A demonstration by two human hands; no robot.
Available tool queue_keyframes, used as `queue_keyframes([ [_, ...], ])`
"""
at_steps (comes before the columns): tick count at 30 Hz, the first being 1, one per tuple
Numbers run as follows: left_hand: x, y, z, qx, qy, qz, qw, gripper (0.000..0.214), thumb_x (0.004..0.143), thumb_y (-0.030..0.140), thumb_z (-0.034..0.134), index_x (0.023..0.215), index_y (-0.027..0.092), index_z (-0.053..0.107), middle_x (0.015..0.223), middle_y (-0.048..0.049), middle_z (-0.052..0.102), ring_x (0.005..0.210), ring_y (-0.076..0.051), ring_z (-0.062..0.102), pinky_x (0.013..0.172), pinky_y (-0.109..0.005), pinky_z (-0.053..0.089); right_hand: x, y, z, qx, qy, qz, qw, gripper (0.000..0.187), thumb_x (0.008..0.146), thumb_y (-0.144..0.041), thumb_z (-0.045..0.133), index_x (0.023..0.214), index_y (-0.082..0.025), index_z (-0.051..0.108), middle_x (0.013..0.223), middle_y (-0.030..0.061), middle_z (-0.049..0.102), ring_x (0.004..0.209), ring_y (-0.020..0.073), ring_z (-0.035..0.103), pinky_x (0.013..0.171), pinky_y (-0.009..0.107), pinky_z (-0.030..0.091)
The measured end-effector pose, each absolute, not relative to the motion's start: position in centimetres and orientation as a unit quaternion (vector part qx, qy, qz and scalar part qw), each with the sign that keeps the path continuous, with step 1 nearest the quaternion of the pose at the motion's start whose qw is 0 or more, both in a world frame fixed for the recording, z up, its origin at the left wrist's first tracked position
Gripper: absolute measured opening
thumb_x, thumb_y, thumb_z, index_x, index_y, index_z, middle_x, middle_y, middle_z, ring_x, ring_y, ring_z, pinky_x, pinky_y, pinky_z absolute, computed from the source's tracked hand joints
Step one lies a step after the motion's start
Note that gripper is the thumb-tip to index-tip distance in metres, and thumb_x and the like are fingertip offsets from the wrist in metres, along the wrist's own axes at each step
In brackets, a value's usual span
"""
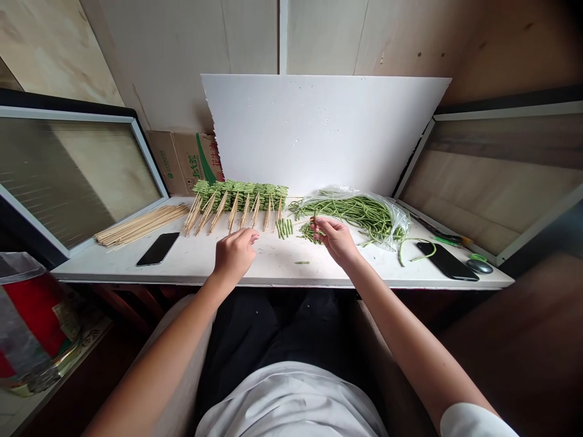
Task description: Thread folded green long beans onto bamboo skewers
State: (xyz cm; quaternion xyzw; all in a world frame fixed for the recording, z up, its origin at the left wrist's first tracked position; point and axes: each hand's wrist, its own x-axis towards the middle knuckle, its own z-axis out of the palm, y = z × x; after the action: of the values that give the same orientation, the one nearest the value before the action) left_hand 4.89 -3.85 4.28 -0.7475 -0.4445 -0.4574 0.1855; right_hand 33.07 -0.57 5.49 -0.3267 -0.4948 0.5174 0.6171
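Plywood walls w/ a white foam board [319, 133] leaning at the back. In front of it is a white tabletop [273, 267] set between two framed panels.

Left hand [234, 254] hovers over the tabletop's middle. Its fingers are curled in and thumb and fingertips are pinched together. Can't tell if sth thin sits in that pinch.

Right hand [337, 240] is just to the right, apart from the left. Its fingertips are closed on a few cut beans [311, 231] at the edge of a small clump. A 2nd clump [285, 228] lies btw the two hands, and one stray piece [301, 262] sits nearer the front edge.

Long beans [359, 212] lie in a heap right behind the right hand, half inside a clear bag [396, 218], w/ one strand curling out to the right.

At the back centre, a row of skewered beans [239, 194] lies w/ sticks fanned toward the person. Bare skewers [141, 224] are piled at far left, w/ a phone [158, 249] face-down just in front of them. A 2nd phone [447, 261] lies at far right, w/ scissors [449, 238] just behind it and a small round object [479, 266] beside it.

A cardboard box [184, 161] stands behind the skewered row, at the back left. A red can [31, 315] in plastic wrap sits low at the left, off the tabletop.
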Motion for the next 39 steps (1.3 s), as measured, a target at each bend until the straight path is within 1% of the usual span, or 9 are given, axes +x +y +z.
queue_keyframes([
  [4,4.9,-3.7,4.1,-0.749,-0.439,-0.46,0.187,0.039,0.075,-0.007,0.05,0.09,0.02,0.073,0.086,-0.0006,0.081,0.082,-0.021,0.078,0.065,-0.027,0.053,33.3,-0.5,5.5,-0.333,-0.485,0.531,0.61,0.036,0.07,-0.052,0.093,0.084,-0.022,0.08,0.084,0.0034,0.071,0.078,0.015,0.062,0.062,0.026,0.049],
  [6,4.8,-3.6,4.1,-0.749,-0.438,-0.461,0.185,0.039,0.076,-0.007,0.05,0.091,0.02,0.073,0.086,-0.0004,0.081,0.082,-0.021,0.078,0.065,-0.027,0.054,33.4,-0.4,5.5,-0.338,-0.482,0.534,0.607,0.036,0.07,-0.051,0.094,0.086,-0.022,0.08,0.087,0.0035,0.073,0.078,0.0147,0.063,0.063,0.025,0.05],
  [9,4.7,-3.5,4.0,-0.748,-0.446,-0.458,0.178,0.039,0.076,-0.006,0.05,0.092,0.021,0.073,0.087,-0.0003,0.081,0.083,-0.021,0.078,0.066,-0.027,0.054,33.5,-0.3,5.4,-0.339,-0.482,0.538,0.603,0.036,0.07,-0.051,0.094,0.084,-0.022,0.079,0.088,0.0039,0.073,0.078,0.0141,0.063,0.064,0.025,0.05],
  [14,4.6,-3.5,4.0,-0.75,-0.441,-0.461,0.175,0.039,0.076,-0.006,0.05,0.091,0.021,0.073,0.087,-0.0004,0.081,0.083,-0.021,0.078,0.068,-0.027,0.055,33.7,-0.1,5.4,-0.347,-0.49,0.528,0.601,0.036,0.07,-0.053,0.093,0.082,-0.022,0.078,0.082,0.0039,0.071,0.078,0.0159,0.063,0.061,0.025,0.049],
  [23,4.7,-3.4,3.9,-0.753,-0.424,-0.466,0.194,0.04,0.072,-0.009,0.048,0.087,0.02,0.072,0.083,-0.0008,0.08,0.078,-0.021,0.077,0.065,-0.027,0.054,33.8,0.2,4.8,-0.374,-0.518,0.479,0.602,0.034,0.072,-0.054,0.09,0.079,-0.022,0.08,0.082,0.0054,0.074,0.081,0.0192,0.066,0.063,0.029,0.048],
  [30,4.6,-3.4,4.0,-0.745,-0.422,-0.47,0.214,0.038,0.072,-0.008,0.048,0.085,0.019,0.071,0.082,-0.0007,0.08,0.077,-0.021,0.077,0.063,-0.027,0.053,33.0,0.1,4.1,-0.366,-0.51,0.476,0.616,0.036,0.071,-0.055,0.092,0.078,-0.022,0.079,0.082,0.0048,0.074,0.074,0.017,0.063,0.061,0.029,0.046],
  [39,4.6,-3.3,4.1,-0.743,-0.406,-0.484,0.224,0.037,0.073,-0.009,0.047,0.083,0.019,0.07,0.079,-0.0002,0.079,0.074,-0.02,0.077,0.062,-0.027,0.052,32.4,-0.2,3.8,-0.354,-0.495,0.489,0.626,0.033,0.071,-0.053,0.092,0.076,-0.022,0.08,0.084,0.0052,0.074,0.075,0.0166,0.062,0.064,0.029,0.05],
])
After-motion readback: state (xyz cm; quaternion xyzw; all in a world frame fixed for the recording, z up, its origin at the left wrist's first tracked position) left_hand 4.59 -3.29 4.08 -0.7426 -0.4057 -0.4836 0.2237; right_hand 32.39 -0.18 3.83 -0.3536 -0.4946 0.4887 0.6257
